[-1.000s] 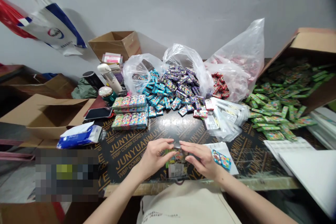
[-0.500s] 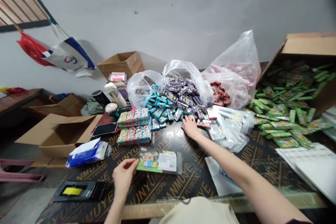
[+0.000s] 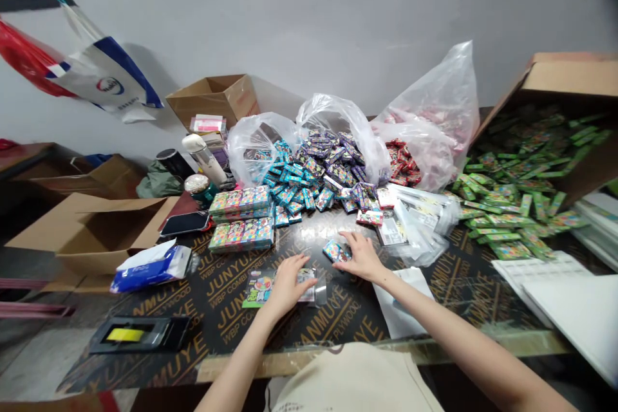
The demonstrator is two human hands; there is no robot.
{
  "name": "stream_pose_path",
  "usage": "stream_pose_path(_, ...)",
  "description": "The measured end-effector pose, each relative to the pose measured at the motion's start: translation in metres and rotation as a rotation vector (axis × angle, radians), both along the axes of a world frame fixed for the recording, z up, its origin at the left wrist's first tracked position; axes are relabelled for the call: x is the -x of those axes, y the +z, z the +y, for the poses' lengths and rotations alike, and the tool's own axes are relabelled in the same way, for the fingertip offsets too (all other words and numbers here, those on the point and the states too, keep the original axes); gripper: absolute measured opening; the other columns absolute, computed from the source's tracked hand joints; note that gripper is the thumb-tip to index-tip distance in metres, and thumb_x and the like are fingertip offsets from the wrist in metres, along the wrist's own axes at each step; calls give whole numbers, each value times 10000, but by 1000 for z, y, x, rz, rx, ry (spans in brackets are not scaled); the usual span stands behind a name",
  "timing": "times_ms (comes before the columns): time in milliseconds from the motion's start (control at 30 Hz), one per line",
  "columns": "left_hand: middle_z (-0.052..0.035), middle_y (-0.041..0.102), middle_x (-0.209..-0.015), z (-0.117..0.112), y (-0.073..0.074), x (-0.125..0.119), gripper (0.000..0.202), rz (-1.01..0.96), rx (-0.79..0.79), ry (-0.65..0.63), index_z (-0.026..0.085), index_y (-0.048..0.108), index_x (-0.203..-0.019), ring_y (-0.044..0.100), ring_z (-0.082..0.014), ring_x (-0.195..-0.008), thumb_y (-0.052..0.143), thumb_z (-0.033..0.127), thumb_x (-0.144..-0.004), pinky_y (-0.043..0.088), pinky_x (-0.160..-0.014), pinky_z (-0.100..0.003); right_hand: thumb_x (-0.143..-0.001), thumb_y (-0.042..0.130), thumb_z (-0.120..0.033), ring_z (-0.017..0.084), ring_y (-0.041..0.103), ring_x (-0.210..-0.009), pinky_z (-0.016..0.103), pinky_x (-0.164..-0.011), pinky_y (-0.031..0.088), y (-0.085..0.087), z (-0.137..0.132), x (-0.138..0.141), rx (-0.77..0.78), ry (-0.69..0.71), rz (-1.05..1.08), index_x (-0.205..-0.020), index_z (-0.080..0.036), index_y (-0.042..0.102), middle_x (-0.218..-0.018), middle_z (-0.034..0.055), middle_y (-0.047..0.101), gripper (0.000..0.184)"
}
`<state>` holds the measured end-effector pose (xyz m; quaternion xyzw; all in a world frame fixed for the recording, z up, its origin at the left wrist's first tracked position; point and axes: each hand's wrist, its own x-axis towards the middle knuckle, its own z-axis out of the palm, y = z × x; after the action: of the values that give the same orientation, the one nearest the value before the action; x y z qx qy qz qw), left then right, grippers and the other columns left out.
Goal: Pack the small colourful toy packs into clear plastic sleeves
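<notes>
My right hand [image 3: 363, 259] grips a small blue printed box [image 3: 335, 251] between thumb and fingers, just above the black table. Over a clear plastic bag with a printed card [image 3: 255, 290] lies my left hand [image 3: 288, 283], its fingers and thumb apart and covering the bag's middle. Behind the hands is a heap of small boxes, blue ones [image 3: 290, 183] on the left and purple ones [image 3: 333, 151] in the middle. A red box [image 3: 369, 217] lies at the heap's front edge. Flat clear bags with cards [image 3: 420, 212] are piled to the right.
Wrapped stacks of boxes [image 3: 240, 235] stand left of the heap, near a phone [image 3: 184, 224] and a white bottle [image 3: 205, 158]. A tape dispenser [image 3: 140, 335] sits front left. At right, green boxes [image 3: 512, 219] spill from a carton [image 3: 574, 87].
My right hand has come back from the heap towards me with a small blue box. My left hand has moved right, from the bag's left edge to over its middle, and opened.
</notes>
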<state>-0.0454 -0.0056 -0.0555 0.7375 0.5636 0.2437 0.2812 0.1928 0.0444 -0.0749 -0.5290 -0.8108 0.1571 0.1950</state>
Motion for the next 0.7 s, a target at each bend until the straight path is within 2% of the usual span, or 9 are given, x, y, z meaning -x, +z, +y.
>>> stream_pose_path(33,-125,546,-1224,4,0,-6,487,-65,17,39,185,563,-1143,466,-254,-1158,627,390,-706,308,-1003,-436,-633,594,-226,311,466,-1085,474,-870,329,3,-1,3,16,27,-20,-1276,-165,391,-1194,155,522,677)
stream_pose_path(133,-131,608,-1118,13,4,-19,510,-303,149,176,154,562,-1140,555,-247,-1030,647,374,-688,412,-905,-384,-613,500,-65,251,478,-1076,453,-928,285,15,-9,10,28,264,-1,-1281,-203,376,-1166,98,550,693)
stream_pose_path(233,-75,668,-834,12,11,-30,576,-621,464,192,128,556,-1138,624,-195,-745,715,297,-610,497,-679,-313,-588,410,24,204,382,-1205,451,-1022,161,33,-20,12,-20,449,111,-1268,-246,376,-1233,52,514,733)
stream_pose_path(333,-6,616,-638,7,13,-41,586,-862,672,205,101,548,-1114,589,-134,-556,734,235,-575,489,-550,-261,-645,505,-79,252,227,-1304,471,-1035,140,48,-28,12,-46,432,218,-1319,-222,308,-1380,94,340,717)
stream_pose_path(400,-23,629,-683,4,13,-47,607,-935,679,259,89,507,-1142,599,-131,-574,724,252,-599,500,-584,-274,-631,619,-231,306,209,-1300,489,-1020,171,51,-32,13,-43,349,266,-1353,-191,245,-1407,138,261,814)
stream_pose_path(433,-42,641,-723,3,13,-48,628,-945,673,261,85,479,-1169,609,-138,-599,714,271,-617,505,-613,-287,-612,650,-283,316,241,-1280,488,-1012,192,50,-33,14,-37,315,285,-1358,-186,230,-1391,147,280,862)
stream_pose_path(500,-77,658,-788,0,15,-43,686,-905,641,202,89,405,-1246,629,-163,-656,681,320,-662,503,-673,-324,-596,662,-300,301,336,-1215,460,-995,237,45,-37,16,-24,266,328,-1345,-195,247,-1317,131,376,863)
stream_pose_path(600,-128,629,-1045,-6,21,-17,817,-556,435,-84,181,317,-1337,599,-247,-951,686,384,-637,426,-869,-425,-578,624,-212,273,409,-1134,410,-969,284,35,-41,13,-7,178,365,-1289,-209,325,-1227,94,450,771)
stream_pose_path(700,-103,402,-1360,-16,24,15,958,-18,221,-383,310,333,-1327,315,-342,-1264,768,350,-475,135,-1032,-560,-558,603,-178,283,426,-1099,406,-938,304,26,-45,3,8,104,320,-1226,-211,397,-1185,87,471,700)
